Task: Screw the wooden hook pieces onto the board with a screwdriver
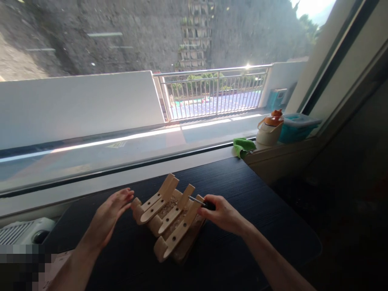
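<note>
Table point(242, 190), black and grained, against a pale window sill point(224, 152). On it, slatted wooden piece point(172, 217), between left hand point(112, 210), fingers loosely extended, and right hand point(222, 212), fingers wrapped round a screwdriver point(209, 205). Farther right, green cloth point(242, 146), bottle point(268, 131), teal box point(295, 128). Outside, metal railing point(216, 95).

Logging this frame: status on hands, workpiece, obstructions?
Right hand gripping screwdriver. Left hand open, empty. Wooden assembly on black table. Green cloth beside bottle, out of the way.
</note>
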A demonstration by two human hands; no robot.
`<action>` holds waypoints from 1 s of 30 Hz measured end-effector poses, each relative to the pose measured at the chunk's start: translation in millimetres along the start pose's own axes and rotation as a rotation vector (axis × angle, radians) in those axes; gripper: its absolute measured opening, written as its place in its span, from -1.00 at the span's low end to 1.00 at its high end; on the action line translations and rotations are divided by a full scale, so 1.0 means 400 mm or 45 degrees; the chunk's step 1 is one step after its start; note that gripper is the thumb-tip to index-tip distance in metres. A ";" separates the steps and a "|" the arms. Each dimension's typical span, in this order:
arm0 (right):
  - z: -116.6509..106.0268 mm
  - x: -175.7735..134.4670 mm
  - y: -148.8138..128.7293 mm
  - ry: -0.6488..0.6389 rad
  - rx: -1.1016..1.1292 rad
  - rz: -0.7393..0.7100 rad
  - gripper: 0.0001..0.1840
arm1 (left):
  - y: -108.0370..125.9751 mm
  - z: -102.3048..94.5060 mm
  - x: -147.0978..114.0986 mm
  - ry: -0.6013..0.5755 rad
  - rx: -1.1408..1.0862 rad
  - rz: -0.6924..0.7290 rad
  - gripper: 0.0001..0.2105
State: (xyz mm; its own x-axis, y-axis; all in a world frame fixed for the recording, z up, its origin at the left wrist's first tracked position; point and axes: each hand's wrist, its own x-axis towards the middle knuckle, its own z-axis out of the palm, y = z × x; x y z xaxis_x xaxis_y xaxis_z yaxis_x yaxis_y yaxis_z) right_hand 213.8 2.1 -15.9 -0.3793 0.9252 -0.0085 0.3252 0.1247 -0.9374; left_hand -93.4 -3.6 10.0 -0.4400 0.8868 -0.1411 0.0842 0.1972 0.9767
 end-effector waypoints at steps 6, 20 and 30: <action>-0.031 0.061 -0.004 0.329 0.096 -0.006 -0.63 | -0.065 0.003 -0.148 0.233 0.211 0.418 -0.56; 0.036 0.133 -0.013 -0.031 0.111 0.003 -0.75 | -0.209 0.089 -0.246 0.025 0.357 0.442 -0.24; 0.016 0.125 -0.016 0.007 0.027 0.023 -0.65 | -0.212 0.066 -0.212 -0.069 0.460 0.451 -0.25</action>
State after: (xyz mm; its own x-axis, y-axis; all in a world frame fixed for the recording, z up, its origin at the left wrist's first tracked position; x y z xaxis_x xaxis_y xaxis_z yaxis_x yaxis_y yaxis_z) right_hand 187.3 45.5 -12.5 -0.3686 0.9293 -0.0232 0.3135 0.1008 -0.9442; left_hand -39.8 -84.5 -65.0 -0.2822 0.9440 0.1709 0.5279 0.0041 0.8493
